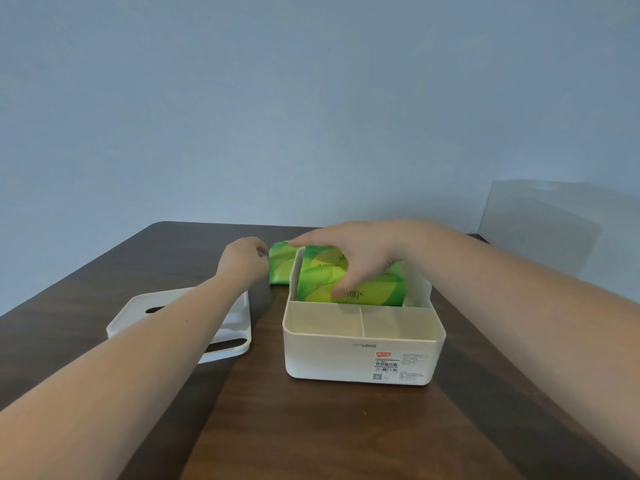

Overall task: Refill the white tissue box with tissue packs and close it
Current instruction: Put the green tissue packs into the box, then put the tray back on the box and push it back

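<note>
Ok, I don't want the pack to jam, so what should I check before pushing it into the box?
1. Right hand grips the green pack: ok.
2. Pack sits level in the box: not ok, it is tilted, partly above the rim.
3. Front compartments stay free: ok.
4. Second pack is within reach of the left hand: ok.
5. Lid is off, beside the box: ok.
6. Room under the pack: cannot tell.
</note>
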Demonstrator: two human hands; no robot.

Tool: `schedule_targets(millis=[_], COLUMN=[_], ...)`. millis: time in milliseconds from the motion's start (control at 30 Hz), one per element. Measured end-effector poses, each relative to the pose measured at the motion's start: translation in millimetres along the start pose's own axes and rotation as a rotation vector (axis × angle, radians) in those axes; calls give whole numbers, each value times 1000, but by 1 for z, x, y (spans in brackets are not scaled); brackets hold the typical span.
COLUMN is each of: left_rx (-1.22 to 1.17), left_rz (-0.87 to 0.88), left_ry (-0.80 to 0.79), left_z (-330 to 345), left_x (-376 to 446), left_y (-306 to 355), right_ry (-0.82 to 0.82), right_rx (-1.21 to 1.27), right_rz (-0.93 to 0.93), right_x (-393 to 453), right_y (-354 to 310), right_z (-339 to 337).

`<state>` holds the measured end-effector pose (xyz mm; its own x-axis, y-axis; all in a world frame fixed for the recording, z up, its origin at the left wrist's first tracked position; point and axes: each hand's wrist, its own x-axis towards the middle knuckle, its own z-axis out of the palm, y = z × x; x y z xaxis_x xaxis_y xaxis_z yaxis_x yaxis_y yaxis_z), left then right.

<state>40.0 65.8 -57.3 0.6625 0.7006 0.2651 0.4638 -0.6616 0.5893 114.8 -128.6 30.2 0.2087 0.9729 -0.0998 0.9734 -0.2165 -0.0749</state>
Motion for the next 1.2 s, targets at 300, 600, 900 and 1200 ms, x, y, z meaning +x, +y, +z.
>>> schedule_targets(millis=[300,600,900,1200], left_rx=[81,131,306,260], left_rz=[26,-58,-276,-334], left_ry=[-7,15,-58,-91], left_z=[-20,-61,-98,-101], left_x=[-9,-22,-43,-58], left_y=[-8,-38,-102,-132], right_ry=[68,332,138,-156], right_rx=[82,277,201,258], right_rz=[104,159,255,487], right_x=[-13,0,52,91], right_y=[-5,-42,-107,-131], right_z=[5,1,19,47])
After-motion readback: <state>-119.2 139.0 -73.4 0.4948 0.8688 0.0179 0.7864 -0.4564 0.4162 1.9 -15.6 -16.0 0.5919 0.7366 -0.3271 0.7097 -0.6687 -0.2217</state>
